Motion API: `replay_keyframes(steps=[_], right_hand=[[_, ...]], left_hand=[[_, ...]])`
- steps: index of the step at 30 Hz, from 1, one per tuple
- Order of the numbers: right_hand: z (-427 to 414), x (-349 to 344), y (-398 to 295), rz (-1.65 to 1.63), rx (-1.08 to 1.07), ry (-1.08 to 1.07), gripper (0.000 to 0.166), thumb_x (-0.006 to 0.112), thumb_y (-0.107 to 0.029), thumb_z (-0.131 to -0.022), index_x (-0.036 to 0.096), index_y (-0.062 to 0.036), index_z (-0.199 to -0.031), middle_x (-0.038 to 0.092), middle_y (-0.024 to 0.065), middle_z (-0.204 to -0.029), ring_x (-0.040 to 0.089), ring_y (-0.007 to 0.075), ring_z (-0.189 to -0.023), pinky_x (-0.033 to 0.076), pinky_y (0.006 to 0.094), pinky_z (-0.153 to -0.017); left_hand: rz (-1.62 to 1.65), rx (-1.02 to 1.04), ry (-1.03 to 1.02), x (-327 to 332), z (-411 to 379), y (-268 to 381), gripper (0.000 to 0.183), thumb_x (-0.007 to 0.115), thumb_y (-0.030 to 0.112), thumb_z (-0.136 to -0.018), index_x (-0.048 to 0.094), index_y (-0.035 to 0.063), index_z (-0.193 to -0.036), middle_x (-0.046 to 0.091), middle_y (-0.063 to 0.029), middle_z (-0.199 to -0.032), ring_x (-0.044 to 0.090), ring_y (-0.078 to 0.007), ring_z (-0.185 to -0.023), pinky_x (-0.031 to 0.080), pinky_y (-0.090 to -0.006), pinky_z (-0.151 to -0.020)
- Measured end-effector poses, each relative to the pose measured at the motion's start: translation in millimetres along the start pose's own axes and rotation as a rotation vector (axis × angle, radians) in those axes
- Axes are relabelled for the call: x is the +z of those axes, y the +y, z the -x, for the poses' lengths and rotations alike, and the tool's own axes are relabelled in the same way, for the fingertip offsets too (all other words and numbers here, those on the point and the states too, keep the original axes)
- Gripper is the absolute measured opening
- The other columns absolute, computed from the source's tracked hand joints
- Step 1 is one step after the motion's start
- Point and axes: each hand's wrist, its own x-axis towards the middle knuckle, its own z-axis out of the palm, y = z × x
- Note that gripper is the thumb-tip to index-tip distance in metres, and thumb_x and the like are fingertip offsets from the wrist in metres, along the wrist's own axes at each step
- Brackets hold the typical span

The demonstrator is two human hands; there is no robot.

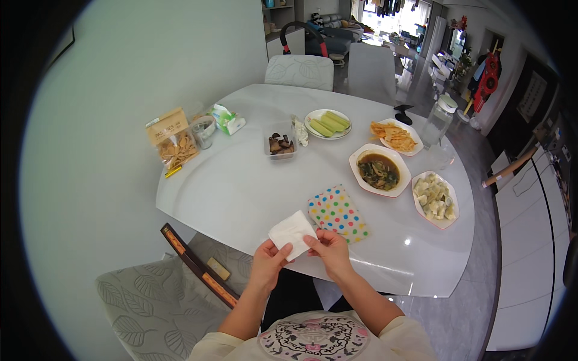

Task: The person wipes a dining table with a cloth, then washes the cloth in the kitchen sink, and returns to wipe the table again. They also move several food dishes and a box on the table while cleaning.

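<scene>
A folded white paper tissue (293, 234) is held between my two hands over the near edge of the glossy white table (216, 198). My left hand (272, 261) pinches its lower left side, thumb on top. On its right side, my right hand (328, 250) grips it with thumb and fingers. Just behind my right hand lies a polka-dot cloth (338, 214), flat on the table. A bowl of brown soup with greens (379, 171) stands beyond the cloth, and a dish of dumplings (435, 201) is to its right.
Farther back are a plate of cut green vegetable (328, 125), a plate of orange strips (397, 136), a plastic box of dark pieces (281, 146) and a lidded glass pitcher (438, 119). At left stand a snack bag (174, 140) and tissue pack (226, 119). A patterned chair (149, 311) is beside me.
</scene>
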Motion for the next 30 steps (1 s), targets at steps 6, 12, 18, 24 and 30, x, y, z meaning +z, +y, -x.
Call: replay_keyframes(steps=[6,12,18,24,30], right_hand=[[1,7,10,-0.109,0.193,-0.072,0.017,0.068,-0.015,-0.090,0.062,-0.0017,-0.099,0.063,0.0033,-0.088,0.062,0.0115,-0.077,0.055,0.0270,-0.071],[3,-4,0,0.201,-0.122,-0.062,0.023,0.060,-0.011,-0.094,0.059,0.0031,-0.112,0.065,0.0074,-0.096,0.065,0.0147,-0.084,0.054,0.0266,-0.077],[4,-26,-27,0.718,-0.490,0.013,0.013,0.061,-0.007,-0.089,0.062,0.0008,-0.099,0.063,0.0125,-0.096,0.065,0.0220,-0.083,0.053,0.0309,-0.073],[-22,-33,-31,1.070,-0.585,0.017,0.016,0.063,-0.009,-0.087,0.064,-0.0002,-0.100,0.059,0.0125,-0.101,0.061,0.0270,-0.089,0.051,0.0353,-0.077],[-64,-50,-15,1.463,-0.769,0.112,0.040,0.069,-0.019,-0.077,0.063,-0.0022,-0.112,0.052,0.0210,-0.116,0.048,0.0393,-0.109,0.040,0.0486,-0.095]], left_hand=[[0.124,0.069,0.094,0,-8,-14,0.027,0.058,0.017,-0.097,0.056,0.0016,-0.118,0.064,-0.0093,-0.114,0.064,-0.0206,-0.102,0.056,-0.0363,-0.087],[-0.050,0.138,0.127,-29,-24,8,0.026,0.056,0.015,-0.098,0.055,-0.0004,-0.119,0.064,-0.0105,-0.114,0.065,-0.0217,-0.102,0.059,-0.0383,-0.084],[-1.529,0.969,0.729,-141,-105,96,0.034,0.055,-0.006,-0.079,0.064,-0.0019,-0.112,0.062,-0.0244,-0.119,0.059,-0.0380,-0.112,0.047,-0.0427,-0.094],[-1.961,0.530,0.469,-168,-173,94,0.042,0.052,-0.003,-0.080,0.060,0.0045,-0.120,0.056,-0.0195,-0.130,0.057,-0.0358,-0.115,0.050,-0.0441,-0.092],[-1.861,0.676,0.402,-175,-167,90,0.032,0.056,0.003,-0.081,0.065,0.0076,-0.111,0.064,-0.0167,-0.118,0.064,-0.0298,-0.101,0.053,-0.0425,-0.079]])
